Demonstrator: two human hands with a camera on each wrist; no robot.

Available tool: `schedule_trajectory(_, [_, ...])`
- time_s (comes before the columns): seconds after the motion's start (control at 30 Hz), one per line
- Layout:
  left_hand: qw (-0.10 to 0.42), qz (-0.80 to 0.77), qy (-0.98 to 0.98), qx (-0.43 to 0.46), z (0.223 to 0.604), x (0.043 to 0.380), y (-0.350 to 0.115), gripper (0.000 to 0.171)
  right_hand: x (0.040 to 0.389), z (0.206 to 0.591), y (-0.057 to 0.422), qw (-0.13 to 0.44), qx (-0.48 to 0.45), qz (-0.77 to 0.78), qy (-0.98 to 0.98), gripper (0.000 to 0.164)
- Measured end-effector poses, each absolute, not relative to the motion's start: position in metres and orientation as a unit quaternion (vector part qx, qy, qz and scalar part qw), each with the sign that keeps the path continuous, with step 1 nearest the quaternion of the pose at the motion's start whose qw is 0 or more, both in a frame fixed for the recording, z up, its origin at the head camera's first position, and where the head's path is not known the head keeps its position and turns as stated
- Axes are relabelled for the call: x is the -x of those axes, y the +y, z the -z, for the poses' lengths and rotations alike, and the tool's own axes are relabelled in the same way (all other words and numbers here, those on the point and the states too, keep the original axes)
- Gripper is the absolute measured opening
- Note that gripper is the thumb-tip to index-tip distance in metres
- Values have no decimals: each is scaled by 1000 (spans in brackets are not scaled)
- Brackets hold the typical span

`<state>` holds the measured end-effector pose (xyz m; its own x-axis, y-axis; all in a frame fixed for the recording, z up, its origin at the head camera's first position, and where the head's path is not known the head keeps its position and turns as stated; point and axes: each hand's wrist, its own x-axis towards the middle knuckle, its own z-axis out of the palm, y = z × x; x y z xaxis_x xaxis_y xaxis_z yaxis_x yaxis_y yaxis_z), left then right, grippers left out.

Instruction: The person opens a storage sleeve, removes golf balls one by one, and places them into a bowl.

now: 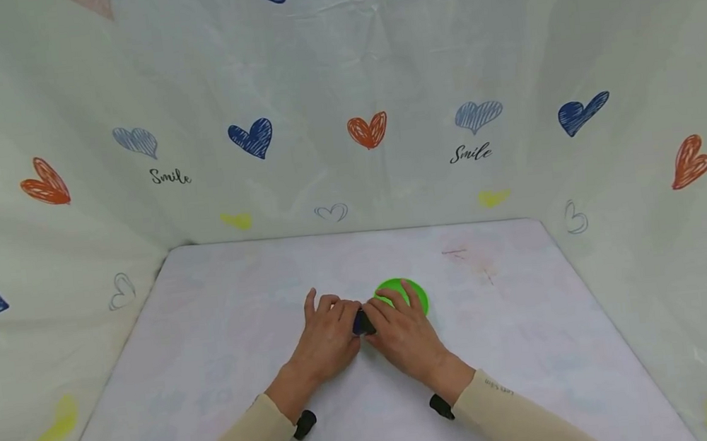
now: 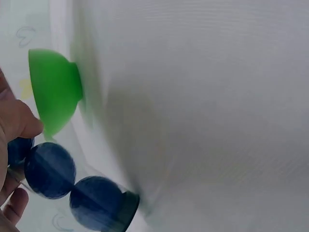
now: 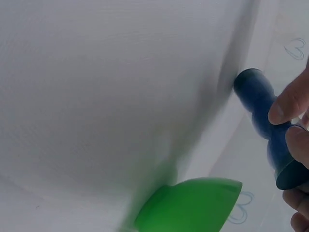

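My left hand and right hand meet over the middle of the table, both gripping a small tube between them. Up close in the left wrist view, the tube shows a row of round dark-blue balls and a dark end cap. From the right wrist, its wavy blue side appears tilted, with fingers pinching the middle and a dark cap at each end. A bright green bowl stands upright just beyond my right hand, whose fingers partly cover it in the head view.
The white table carries faint reddish marks at the far right. Around it hangs a pale curtain printed with hearts and "Smile". Black wrist straps show below both sleeves.
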<state>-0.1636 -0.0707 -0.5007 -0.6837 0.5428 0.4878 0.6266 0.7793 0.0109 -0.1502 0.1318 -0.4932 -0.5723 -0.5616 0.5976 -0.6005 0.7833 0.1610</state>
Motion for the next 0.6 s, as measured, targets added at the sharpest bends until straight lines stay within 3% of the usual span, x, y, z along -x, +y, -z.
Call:
schedule_trajectory(0.17, [298, 81, -902, 302, 511, 166, -68, 65, 152, 490, 131, 311, -337, -37, -888, 55])
schedule_trajectory(0.33, [348, 71, -887, 294, 511, 169, -69, 54, 155, 488, 130, 316, -332, -40, -888, 51])
schedule_trajectory(0.6, [296, 69, -911, 280, 497, 167, -71, 54, 160, 483, 130, 293, -343, -48, -891, 50])
